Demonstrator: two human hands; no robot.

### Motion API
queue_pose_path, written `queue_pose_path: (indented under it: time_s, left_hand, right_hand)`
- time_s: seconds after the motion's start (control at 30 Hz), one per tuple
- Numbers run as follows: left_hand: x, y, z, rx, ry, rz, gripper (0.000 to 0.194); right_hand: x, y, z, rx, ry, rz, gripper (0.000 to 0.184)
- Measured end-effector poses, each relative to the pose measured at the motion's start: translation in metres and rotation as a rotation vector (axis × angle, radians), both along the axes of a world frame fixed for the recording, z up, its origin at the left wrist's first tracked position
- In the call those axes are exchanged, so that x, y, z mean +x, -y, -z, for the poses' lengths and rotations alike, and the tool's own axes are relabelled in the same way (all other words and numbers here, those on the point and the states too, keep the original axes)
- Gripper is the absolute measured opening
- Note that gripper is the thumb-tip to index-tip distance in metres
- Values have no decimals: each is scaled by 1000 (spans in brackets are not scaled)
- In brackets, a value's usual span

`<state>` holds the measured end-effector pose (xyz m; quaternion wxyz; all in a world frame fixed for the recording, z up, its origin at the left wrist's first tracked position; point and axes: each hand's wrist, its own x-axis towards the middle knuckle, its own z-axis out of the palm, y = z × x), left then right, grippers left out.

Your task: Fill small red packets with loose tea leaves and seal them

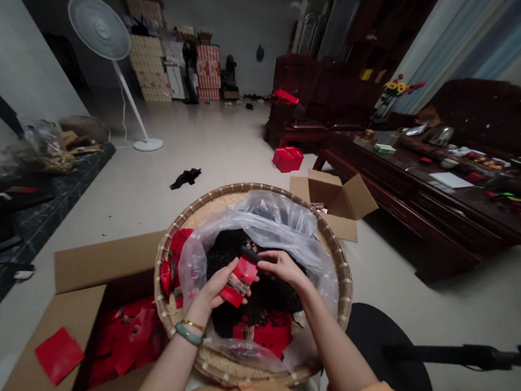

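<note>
My left hand (222,285) is closed around a small red packet (242,278) with a picture on its front. At the packet's upper end, my right hand (283,269) pinches a short black piece (250,253); whether it is a tool or part of the contents, I cannot tell. Both hands are over a clear plastic bag (262,211) holding a dark, loose, shredded-looking mass (222,252). More red packets (274,337) lie on the near side of that mass. A round woven bamboo tray (344,273) carries the bag, with further red packets at its left inside edge.
Left of the tray stands an open cardboard box (110,259) full of red packets, one red packet (59,355) on its flap. A smaller open carton (334,197) and a red box (288,159) are beyond, beside a dark wooden table (409,206). A round black base (386,355) sits at right.
</note>
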<state>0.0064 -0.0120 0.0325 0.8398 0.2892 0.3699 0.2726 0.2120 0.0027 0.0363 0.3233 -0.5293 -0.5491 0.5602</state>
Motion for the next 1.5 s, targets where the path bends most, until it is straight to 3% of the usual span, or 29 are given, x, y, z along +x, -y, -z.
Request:
queue_pose_path:
  time_s: [0.13, 0.3, 0.4, 0.6, 0.73, 0.83, 0.93, 1.17, 1.27, 1.33, 1.43, 1.5]
  left_hand:
    - [-4, 1, 1, -6, 17, -41, 58]
    - [-5, 0, 4, -14, 58, -117, 51]
    - [-1, 0, 10, -1, 56, -152, 49]
    - [16, 7, 20, 121, 16, -283, 34]
    - [21, 9, 17, 214, -49, -262, 34]
    - [21, 5, 13, 322, -214, -301, 28]
    - [22, 2, 12, 387, -320, -363, 26]
    - [29, 5, 15, 334, -282, -419, 26]
    - [24, 2, 18, 267, -199, -416, 34]
    - [17, -2, 21, 230, -179, -455, 40]
    - [11, -5, 28, 246, -286, -459, 40]
    - [11, -3, 31, 250, -358, -353, 35]
  right_hand:
    - [19, 6, 8, -8, 28, -10, 49]
    - [49, 22, 27, 132, 431, 81, 49]
    - [47, 27, 28, 200, 536, 131, 47]
    - [0, 20, 15, 264, 167, 225, 33]
    - [-21, 20, 10, 262, 146, 245, 23]
    - [-24, 24, 7, 282, 155, 193, 22]
    - [-23, 27, 6, 197, 104, 169, 24]
    - [-18, 30, 12, 40, -39, 140, 28]
    - [-12, 25, 11, 28, -125, 220, 32]
    - [-10, 20, 3, 43, -201, 331, 35]
    - [-23, 15, -24, 91, -352, 419, 38]
    - [-42, 14, -49, 59, -484, 244, 40]
